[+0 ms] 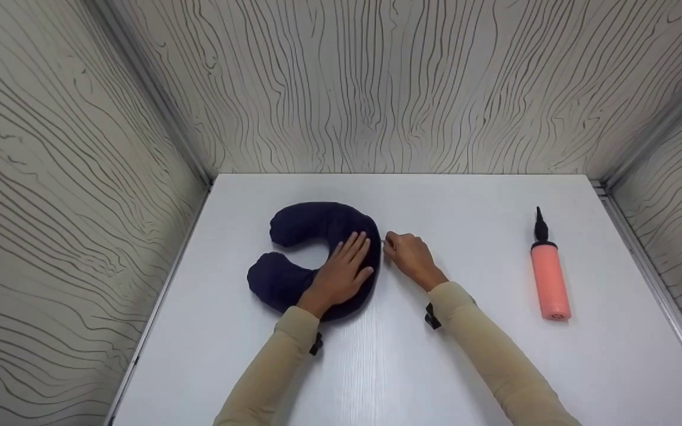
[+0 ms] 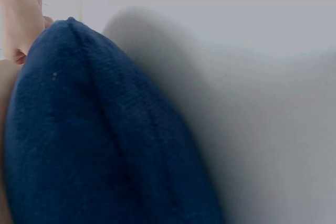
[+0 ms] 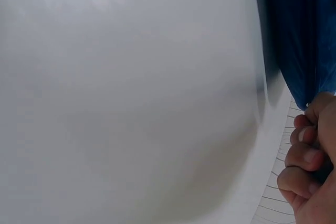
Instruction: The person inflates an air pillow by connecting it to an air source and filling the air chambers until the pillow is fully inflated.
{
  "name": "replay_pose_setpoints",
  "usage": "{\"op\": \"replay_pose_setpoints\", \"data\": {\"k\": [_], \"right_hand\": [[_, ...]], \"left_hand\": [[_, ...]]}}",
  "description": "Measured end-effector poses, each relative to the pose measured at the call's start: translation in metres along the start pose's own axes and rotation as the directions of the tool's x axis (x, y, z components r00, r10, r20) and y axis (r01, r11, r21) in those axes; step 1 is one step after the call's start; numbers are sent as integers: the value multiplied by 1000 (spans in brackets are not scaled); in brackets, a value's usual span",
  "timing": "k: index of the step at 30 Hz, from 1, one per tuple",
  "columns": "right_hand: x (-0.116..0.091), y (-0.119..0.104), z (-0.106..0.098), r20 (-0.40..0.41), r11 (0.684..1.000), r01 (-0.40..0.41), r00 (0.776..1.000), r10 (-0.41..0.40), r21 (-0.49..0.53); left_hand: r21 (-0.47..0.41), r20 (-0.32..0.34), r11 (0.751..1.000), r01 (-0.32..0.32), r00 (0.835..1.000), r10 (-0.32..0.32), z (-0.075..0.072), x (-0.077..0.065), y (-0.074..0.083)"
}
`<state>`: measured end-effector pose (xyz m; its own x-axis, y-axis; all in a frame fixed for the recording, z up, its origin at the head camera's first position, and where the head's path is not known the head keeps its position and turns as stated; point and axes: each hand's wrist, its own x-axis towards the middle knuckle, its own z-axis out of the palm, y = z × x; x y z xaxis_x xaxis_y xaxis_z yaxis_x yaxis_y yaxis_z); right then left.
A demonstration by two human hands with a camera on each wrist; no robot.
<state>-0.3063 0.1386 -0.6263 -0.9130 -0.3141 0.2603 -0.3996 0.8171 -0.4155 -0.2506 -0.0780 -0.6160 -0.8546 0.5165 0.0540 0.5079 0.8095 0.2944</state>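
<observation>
A dark blue U-shaped neck pillow (image 1: 293, 223) lies on the white table, its opening toward the left. My left hand (image 1: 341, 273) rests flat on its curved right part, fingers straight and thumb spread. At the pillow's right outer edge, my right hand (image 1: 409, 254) has curled fingers and pinches a small zipper pull, mostly hidden by the fingertips. The right wrist view shows a tiny shiny bit of the zipper pull (image 3: 307, 105) at the end of the seam, just above the curled fingers (image 3: 302, 156). Blue pillow fabric (image 2: 105, 129) fills much of the left wrist view.
A pink hand pump (image 1: 550, 281) with a black nozzle (image 1: 541, 228) lies on the right side of the white table (image 1: 465, 207). Wood-grain patterned walls (image 1: 347, 89) stand behind the table and at both sides.
</observation>
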Motion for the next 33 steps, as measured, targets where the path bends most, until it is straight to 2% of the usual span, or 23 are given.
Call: {"op": "replay_pose_setpoints", "data": {"k": [14,33], "right_hand": [[10,-2,-1,1,999,-34,999,34,-22],[24,-3,1,-25,999,-20,1000,19,-32]], "left_hand": [[-10,2,1000,-2,1000,2,1,0,1],[-1,-14,1000,-12,1000,12,4,1,-2]]}}
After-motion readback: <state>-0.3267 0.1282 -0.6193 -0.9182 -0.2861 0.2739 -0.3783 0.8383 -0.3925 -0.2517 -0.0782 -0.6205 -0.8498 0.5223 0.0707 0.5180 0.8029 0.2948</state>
